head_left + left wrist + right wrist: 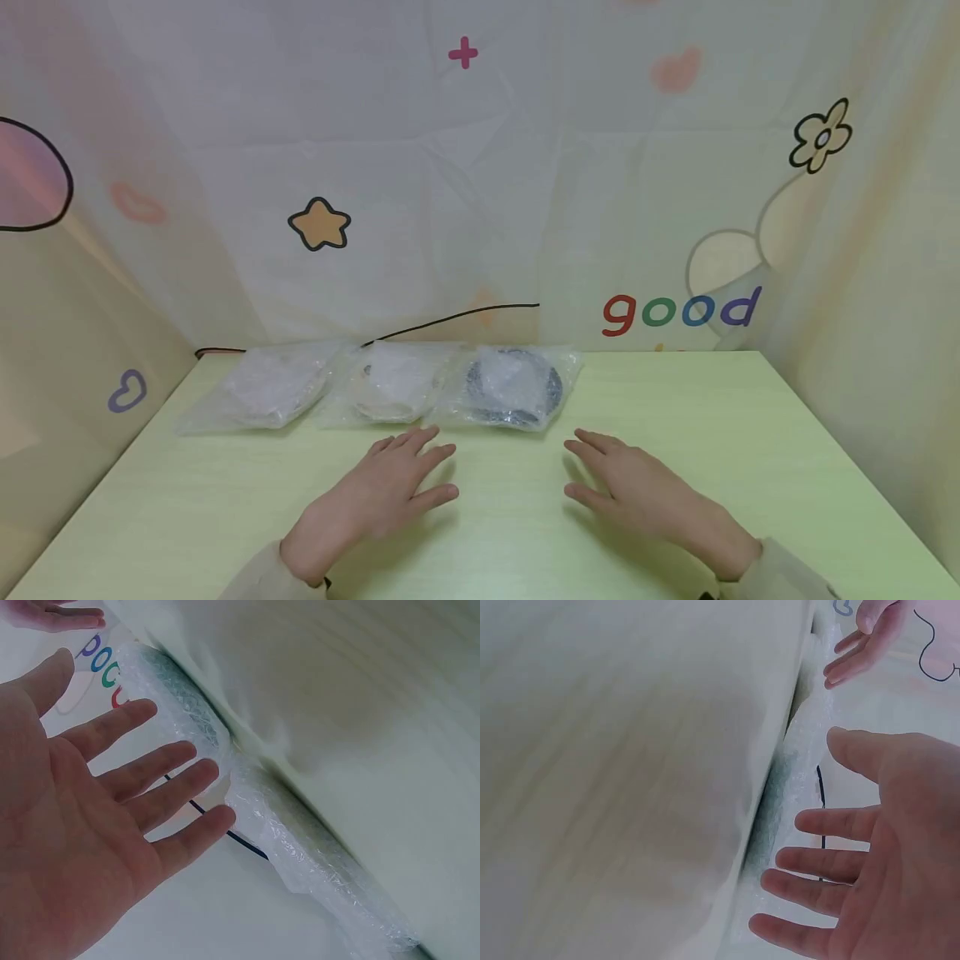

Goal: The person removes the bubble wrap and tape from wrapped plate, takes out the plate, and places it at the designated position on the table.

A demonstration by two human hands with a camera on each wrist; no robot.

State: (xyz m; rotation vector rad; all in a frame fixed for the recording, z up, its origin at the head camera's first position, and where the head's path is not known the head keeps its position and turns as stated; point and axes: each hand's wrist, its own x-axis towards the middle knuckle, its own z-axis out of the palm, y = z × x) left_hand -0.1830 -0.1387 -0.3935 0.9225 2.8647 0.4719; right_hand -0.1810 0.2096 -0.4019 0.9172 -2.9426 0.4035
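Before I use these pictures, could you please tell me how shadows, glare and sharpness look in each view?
Head view: soft shadows near the left hand and right hand, faint sheen on the tabletop between them; left wrist view: small glints on the bubble-wrapped packages, tabletop soft and blurry; right wrist view: broad, dim shadow on the tabletop, its grain blurred.

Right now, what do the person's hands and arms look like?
The bare left hand and bare right hand have rounded fingertips and no gloves. Pale beige fabric sleeves end near the wrists; a small black piece peeks out beside each, too hidden to name.
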